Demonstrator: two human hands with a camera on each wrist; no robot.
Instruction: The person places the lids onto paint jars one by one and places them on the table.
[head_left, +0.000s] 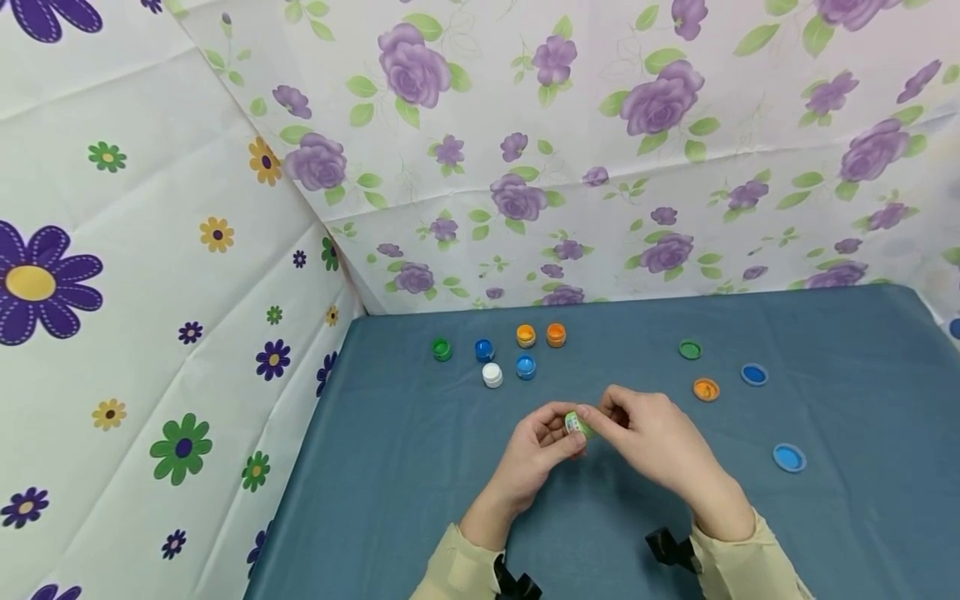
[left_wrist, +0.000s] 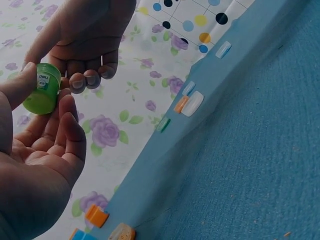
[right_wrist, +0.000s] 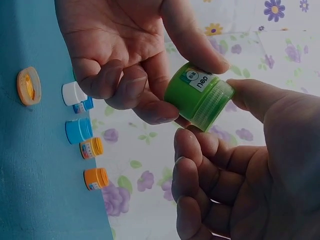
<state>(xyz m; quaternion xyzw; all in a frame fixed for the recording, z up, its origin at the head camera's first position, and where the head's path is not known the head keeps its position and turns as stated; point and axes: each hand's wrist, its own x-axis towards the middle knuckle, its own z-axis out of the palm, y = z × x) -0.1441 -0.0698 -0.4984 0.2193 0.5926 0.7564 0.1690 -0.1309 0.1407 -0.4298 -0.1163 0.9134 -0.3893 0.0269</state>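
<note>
Both hands meet over the table around a small light-green paint jar [right_wrist: 187,95] with a clear ridged lid [right_wrist: 213,108]. My left hand [head_left: 531,454] grips the jar's body between thumb and fingers. With thumb and forefinger my right hand [head_left: 660,442] pinches the lid, which is on the jar; its other fingers are curled loosely below in the right wrist view. The jar is held tilted, and its label faces up in the head view, where fingers hide part of it.
Beyond the hands stand several paint jars: green [head_left: 442,349], dark blue [head_left: 484,350], white [head_left: 492,375], light blue [head_left: 526,367], yellow [head_left: 526,336] and orange [head_left: 556,335]. To the right lie loose lids: green [head_left: 690,349], orange [head_left: 706,389], dark blue [head_left: 754,374], light blue [head_left: 789,457].
</note>
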